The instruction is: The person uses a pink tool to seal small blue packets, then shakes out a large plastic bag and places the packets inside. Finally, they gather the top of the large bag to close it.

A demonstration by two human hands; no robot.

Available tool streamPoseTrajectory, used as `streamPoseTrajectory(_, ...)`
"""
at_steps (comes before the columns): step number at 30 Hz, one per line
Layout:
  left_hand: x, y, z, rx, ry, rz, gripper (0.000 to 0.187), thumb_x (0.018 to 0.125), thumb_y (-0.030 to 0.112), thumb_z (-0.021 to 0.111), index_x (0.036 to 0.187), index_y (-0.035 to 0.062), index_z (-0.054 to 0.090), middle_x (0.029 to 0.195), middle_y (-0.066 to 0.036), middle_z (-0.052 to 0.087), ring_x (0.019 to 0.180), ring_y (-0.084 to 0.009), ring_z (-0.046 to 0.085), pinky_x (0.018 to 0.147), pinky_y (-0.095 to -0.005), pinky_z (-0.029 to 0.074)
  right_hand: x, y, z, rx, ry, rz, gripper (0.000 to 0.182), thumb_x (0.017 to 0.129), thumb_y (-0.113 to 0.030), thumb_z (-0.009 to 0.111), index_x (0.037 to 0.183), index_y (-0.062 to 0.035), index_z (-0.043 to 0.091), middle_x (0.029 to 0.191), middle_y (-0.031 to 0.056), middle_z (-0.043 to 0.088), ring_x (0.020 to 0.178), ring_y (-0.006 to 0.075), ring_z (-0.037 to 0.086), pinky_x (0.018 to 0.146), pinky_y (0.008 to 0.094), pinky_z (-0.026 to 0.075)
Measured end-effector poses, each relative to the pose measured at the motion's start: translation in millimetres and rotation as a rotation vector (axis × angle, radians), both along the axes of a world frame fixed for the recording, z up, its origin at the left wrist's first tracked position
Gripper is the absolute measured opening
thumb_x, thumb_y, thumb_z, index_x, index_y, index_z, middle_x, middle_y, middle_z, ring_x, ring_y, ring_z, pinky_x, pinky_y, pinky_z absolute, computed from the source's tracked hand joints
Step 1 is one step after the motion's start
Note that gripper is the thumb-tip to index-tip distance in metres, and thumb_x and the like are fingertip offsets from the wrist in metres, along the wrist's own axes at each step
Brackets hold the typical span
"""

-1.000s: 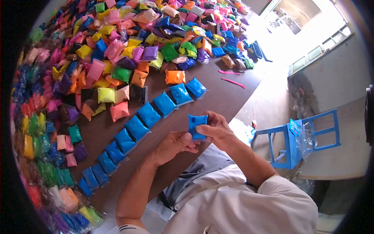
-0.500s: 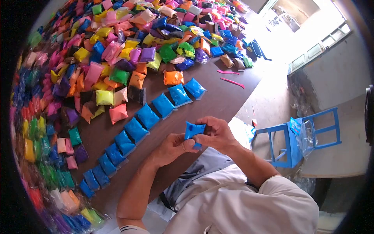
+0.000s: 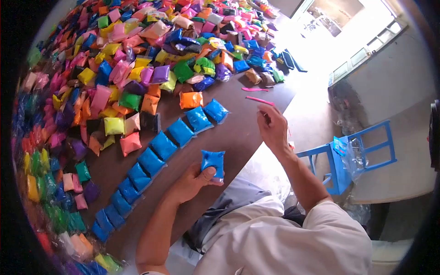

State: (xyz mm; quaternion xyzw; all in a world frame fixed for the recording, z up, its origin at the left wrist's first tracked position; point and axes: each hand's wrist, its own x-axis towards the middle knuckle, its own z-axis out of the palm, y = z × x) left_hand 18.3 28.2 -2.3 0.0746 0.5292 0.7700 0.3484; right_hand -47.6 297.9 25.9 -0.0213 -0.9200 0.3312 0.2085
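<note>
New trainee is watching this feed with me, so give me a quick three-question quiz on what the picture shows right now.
1. True or false: the left hand holds a blue packet.
2. What is the right hand closest to? A) the blue chair B) a pink stick C) the orange packet
3. Fill in: the row of blue packets lies on the brown ____.

Key: 1 true; 2 B; 3 table.

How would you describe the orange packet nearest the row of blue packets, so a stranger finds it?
On the brown table, follow the diagonal row of blue packets to its far end. The orange packet lies just beyond it, at the pile's edge, the only orange one touching that row.
</note>
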Motion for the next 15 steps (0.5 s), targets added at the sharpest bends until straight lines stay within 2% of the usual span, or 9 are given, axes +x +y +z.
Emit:
streamPoseTrajectory(1, 0.5, 1.5, 6.1, -0.01, -0.004, 0.022, 0.045, 0.094, 0.041, 0.055, 0.108, -0.0025, 0.055, 0.098, -0.011, 0.063, 0.09, -0.0195, 0.065, 0.081, -0.0325, 0.053, -11.8, 14.0, -2.6, 0.087, 0.029, -0.011, 0.021, 0.081, -0.008, 0.062, 0.101, -0.002, 0.063, 0.094, 0.0168, 0.063, 0.081, 0.0314, 0.063, 0.071, 0.0382, 0.05)
streamPoseTrajectory(3, 0.6, 0.1, 0.9, 0.012, -0.031, 0.001, 0.043, 0.094, 0.038, 0.055, 0.108, -0.0027, 0.056, 0.099, -0.012, 0.063, 0.091, -0.0202, 0.065, 0.082, -0.0325, 0.053, -33.7, 44.0, -21.7, 0.255, 0.082, -0.029, 0.022, 0.081, -0.009, 0.062, 0.102, -0.002, 0.063, 0.098, 0.0177, 0.062, 0.086, 0.033, 0.062, 0.074, 0.0394, 0.049)
streamPoseTrajectory(4, 0.3, -0.9, -1.9, 0.02, -0.047, -0.005, 0.042, 0.094, 0.037, 0.054, 0.108, -0.0028, 0.056, 0.099, -0.012, 0.063, 0.092, -0.0205, 0.065, 0.083, -0.0326, 0.053, -38.4, 53.1, -20.3, 0.319, 0.066, 0.015, 0.023, 0.081, -0.01, 0.062, 0.103, -0.0032, 0.064, 0.098, 0.0181, 0.062, 0.091, 0.0341, 0.061, 0.079, 0.0411, 0.049)
streamPoseTrajectory(6, -0.6, -1.1, -6.1, 0.027, -0.034, -0.005, 0.042, 0.095, 0.037, 0.054, 0.109, -0.0029, 0.056, 0.1, -0.012, 0.063, 0.092, -0.0205, 0.065, 0.083, -0.0326, 0.053, -46.5, 60.9, -20.2, 0.395, 0.027, 0.113, 0.021, 0.082, -0.009, 0.061, 0.102, -0.0037, 0.064, 0.097, 0.0179, 0.061, 0.09, 0.035, 0.061, 0.078, 0.042, 0.049)
streamPoseTrajectory(10, 0.0, -2.8, -3.9, 0.026, -0.068, 0.002, 0.04, 0.095, 0.035, 0.054, 0.109, -0.0031, 0.057, 0.102, -0.012, 0.063, 0.091, -0.0203, 0.065, 0.084, -0.0325, 0.053, -61.7, 66.3, -16.0, 0.465, -0.124, 0.227, 0.013, 0.083, -0.007, 0.056, 0.094, -0.0032, 0.063, 0.093, 0.0178, 0.06, 0.087, 0.0366, 0.06, 0.077, 0.0447, 0.048)
streamPoseTrajectory(13, -1.6, -4.4, 0.8, 0.02, -0.059, -0.023, 0.039, 0.096, 0.034, 0.053, 0.109, -0.003, 0.057, 0.102, -0.012, 0.063, 0.091, -0.0204, 0.065, 0.084, -0.0324, 0.053, -68.8, 67.7, -15.5, 0.509, -0.241, 0.224, 0.009, 0.084, -0.009, 0.054, 0.087, -0.0019, 0.06, 0.089, 0.0173, 0.059, 0.086, 0.0365, 0.06, 0.075, 0.0463, 0.048)
streamPoseTrajectory(15, -1.2, -5.3, 1.5, 0.013, -0.071, -0.018, 0.039, 0.096, 0.034, 0.053, 0.11, -0.0029, 0.057, 0.103, -0.012, 0.063, 0.092, -0.0204, 0.065, 0.084, -0.0323, 0.053, -66.7, 65.3, -13.0, 0.554, -0.287, 0.247, 0.009, 0.081, -0.007, 0.055, 0.085, 0.0004, 0.058, 0.087, 0.0185, 0.059, 0.085, 0.0376, 0.06, 0.074, 0.0465, 0.047)
